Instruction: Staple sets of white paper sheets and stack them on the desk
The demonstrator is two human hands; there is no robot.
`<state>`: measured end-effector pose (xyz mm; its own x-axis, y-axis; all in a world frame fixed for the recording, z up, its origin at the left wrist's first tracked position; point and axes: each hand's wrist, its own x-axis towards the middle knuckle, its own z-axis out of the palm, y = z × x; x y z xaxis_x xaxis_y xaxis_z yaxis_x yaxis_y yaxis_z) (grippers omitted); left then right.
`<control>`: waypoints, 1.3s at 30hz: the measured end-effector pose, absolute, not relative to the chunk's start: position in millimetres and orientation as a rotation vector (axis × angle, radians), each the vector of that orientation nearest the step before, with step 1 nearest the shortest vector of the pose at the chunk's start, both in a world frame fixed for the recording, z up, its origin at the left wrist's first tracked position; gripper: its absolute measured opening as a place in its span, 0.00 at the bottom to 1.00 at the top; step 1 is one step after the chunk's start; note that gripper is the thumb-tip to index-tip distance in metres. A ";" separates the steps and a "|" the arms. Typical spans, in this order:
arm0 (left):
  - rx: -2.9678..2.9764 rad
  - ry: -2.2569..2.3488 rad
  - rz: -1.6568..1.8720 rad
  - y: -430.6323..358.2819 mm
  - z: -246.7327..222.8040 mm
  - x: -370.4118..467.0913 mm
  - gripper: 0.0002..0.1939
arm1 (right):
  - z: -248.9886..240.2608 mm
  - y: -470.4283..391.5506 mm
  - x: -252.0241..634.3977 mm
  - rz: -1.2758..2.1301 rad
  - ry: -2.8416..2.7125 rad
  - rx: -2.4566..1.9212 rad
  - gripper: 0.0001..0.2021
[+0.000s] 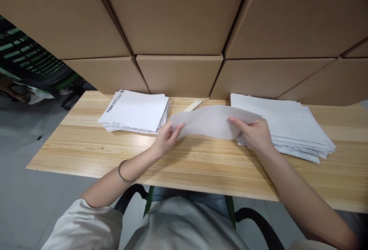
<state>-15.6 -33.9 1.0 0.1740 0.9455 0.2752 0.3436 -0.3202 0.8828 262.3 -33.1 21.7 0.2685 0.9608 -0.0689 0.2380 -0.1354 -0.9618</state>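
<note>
A white sheet of paper [207,121] is held above the table, bowed between both hands. My left hand [166,137] pinches its left end, thumb on top. At the other end, my right hand [254,133] grips the paper with its thumb across the near face. A stack of paper [135,110] with some print along its edges lies beyond my left hand. Close to my right hand rests a thicker, uneven paper stack [287,123]. Behind the held sheet, partly hidden by it, is a small pale, bar-shaped object [193,105] whose kind I cannot make out.
Stacked cardboard boxes [178,75] form a wall along the back of the wooden table [86,146]. Chair armrests [255,223] flank my body below the table's front edge. A dark slatted crate [28,50] stands off to the left, beyond the table.
</note>
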 end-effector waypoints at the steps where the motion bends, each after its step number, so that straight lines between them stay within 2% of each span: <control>1: 1.775 1.212 1.131 -34.1 0.8 -15.6 0.17 | 20.8 -32.6 262.6 0.950 -1.137 -1.586 0.13; 8: 1.319 1.154 1.133 -35.7 3.0 -11.8 0.19 | 27.9 -37.4 260.0 1.025 -1.108 -1.638 0.16; 13: 1.024 1.216 0.895 -40.0 5.2 -9.2 0.17 | 43.1 -45.0 265.1 1.199 -1.420 -1.808 0.16; 15: 0.995 1.248 0.816 -40.5 3.6 -9.8 0.18 | 43.5 -45.0 269.5 1.023 -1.654 -1.853 0.17; 19: 0.937 1.279 0.718 -33.8 -2.3 -12.3 0.18 | 40.1 -41.4 268.6 0.366 -1.840 -1.704 0.13; 22: 0.847 1.249 0.664 -24.4 -3.7 -12.1 0.18 | 43.5 -34.3 253.3 0.184 -1.995 -1.505 0.13; 26: 0.744 1.217 0.695 -14.8 -1.9 -6.5 0.13 | 51.9 -8.2 218.5 0.249 -2.274 -1.358 0.17; 32: 0.835 1.304 0.679 -4.2 -7.2 -0.8 0.06 | 52.5 57.8 158.4 0.298 -2.300 -1.403 0.18; 35: 0.831 1.322 0.648 1.7 -6.8 -2.9 0.06 | 45.6 83.1 134.9 0.396 -2.346 -1.403 0.17; 39: 0.795 1.328 0.607 5.7 -2.4 -6.1 0.08 | 28.3 101.5 118.5 0.599 -2.414 -1.420 0.24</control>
<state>-6.1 5.7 -2.4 0.1586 0.7805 -0.6047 0.0537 0.6047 0.7946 118.5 101.5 28.3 -0.4794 0.8771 0.0278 0.7624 0.4320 -0.4818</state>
